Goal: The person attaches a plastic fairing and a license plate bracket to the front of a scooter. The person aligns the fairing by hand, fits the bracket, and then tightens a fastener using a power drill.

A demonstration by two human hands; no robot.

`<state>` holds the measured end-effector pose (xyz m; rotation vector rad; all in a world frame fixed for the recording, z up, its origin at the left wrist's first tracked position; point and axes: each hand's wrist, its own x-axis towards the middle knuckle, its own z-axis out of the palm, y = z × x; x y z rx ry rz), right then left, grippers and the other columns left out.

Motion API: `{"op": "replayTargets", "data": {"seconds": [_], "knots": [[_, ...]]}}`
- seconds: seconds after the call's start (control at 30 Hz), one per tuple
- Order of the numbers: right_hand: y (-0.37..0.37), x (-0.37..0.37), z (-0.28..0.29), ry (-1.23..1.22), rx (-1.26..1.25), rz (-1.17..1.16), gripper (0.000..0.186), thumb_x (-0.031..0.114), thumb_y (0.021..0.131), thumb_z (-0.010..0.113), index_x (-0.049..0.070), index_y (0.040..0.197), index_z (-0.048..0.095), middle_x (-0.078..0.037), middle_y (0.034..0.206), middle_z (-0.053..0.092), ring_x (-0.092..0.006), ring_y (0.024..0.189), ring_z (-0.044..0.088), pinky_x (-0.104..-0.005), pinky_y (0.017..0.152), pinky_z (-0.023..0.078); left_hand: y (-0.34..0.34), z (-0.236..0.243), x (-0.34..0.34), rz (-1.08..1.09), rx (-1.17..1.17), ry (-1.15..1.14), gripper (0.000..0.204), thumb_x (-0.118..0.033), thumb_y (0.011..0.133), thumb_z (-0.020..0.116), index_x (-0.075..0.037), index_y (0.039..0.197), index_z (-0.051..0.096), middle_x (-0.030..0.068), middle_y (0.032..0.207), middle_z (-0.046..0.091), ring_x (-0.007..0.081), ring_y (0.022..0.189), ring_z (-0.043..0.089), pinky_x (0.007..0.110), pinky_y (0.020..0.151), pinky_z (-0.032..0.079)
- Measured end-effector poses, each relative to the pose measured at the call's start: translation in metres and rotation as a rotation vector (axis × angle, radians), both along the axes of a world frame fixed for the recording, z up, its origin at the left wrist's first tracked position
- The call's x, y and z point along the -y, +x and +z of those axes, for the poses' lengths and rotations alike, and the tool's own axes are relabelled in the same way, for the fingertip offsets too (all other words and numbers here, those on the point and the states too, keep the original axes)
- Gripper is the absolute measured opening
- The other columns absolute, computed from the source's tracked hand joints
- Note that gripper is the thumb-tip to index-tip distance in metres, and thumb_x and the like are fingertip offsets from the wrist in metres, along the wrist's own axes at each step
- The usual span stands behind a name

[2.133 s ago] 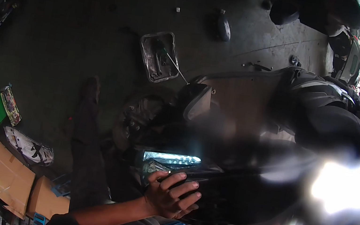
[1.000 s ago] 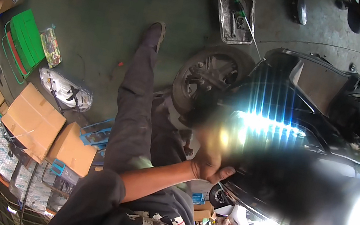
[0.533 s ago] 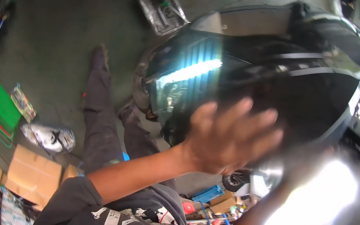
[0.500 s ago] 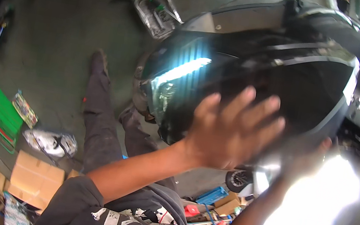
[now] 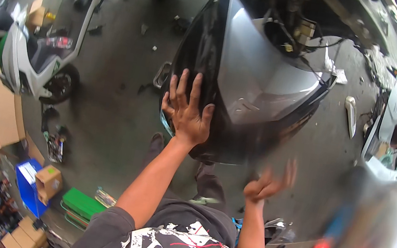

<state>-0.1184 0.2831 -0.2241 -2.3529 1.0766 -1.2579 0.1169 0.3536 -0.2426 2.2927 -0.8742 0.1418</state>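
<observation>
In front of me stands a scooter's front body, with a silver-grey upper panel point(image 5: 254, 75) and glossy black side and lower parts point(image 5: 228, 137). My left hand point(image 5: 187, 114) lies with spread fingers against the black left side, gripping nothing. Off the lower right of the body, my right hand point(image 5: 268, 184) hangs in the air, blurred by motion. Its fingers are stretched out and nothing shows in them. Beyond the panel, loose wires and connectors point(image 5: 293, 42) show in the dark handlebar area.
A white and green scooter point(image 5: 25, 58) stands at the left. Lower left are cardboard boxes point(image 5: 3, 112), a blue box point(image 5: 30, 185) and a green folding stool point(image 5: 83, 202). Body panels point(image 5: 393, 120) lie at the right, with a long silver part point(image 5: 350, 116) on the floor. A blurred shape fills the lower right.
My view has swung round, and the silver panel now faces me. My left hand, blurred over the black body before, rests on its left side. My right hand now shows apart from it.
</observation>
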Motion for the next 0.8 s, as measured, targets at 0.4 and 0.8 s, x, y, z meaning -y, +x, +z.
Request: {"op": "replayTargets", "data": {"seconds": [0.4, 0.8], "knots": [[0.058, 0.03, -0.039, -0.042, -0.236, -0.216, 0.053, 0.031, 0.097, 0.044, -0.001, 0.139, 0.043, -0.02, 0.148, 0.043, -0.0382, 0.137, 0.037, -0.0537, 0.115, 0.022, -0.002, 0.0, 0.014, -0.057, -0.053, -0.046, 0.071, -0.051, 0.094, 0.043, -0.011, 0.152, 0.033, 0.0161, 0.158, 0.024, 0.0413, 0.145, 0.017, 0.059, 0.11, 0.01], [0.047, 0.009, -0.063, 0.157, 0.103, -0.466, 0.05, 0.033, 0.097, 0.052, 0.002, 0.136, 0.045, -0.019, 0.143, 0.046, -0.0335, 0.129, 0.043, -0.05, 0.11, 0.028, 0.012, 0.088, 0.12, -0.535, 0.418, 0.128, 0.075, -0.052, 0.074, 0.066, -0.014, 0.137, 0.052, 0.0115, 0.134, 0.048, 0.0326, 0.131, 0.037, 0.054, 0.103, 0.019]]}}
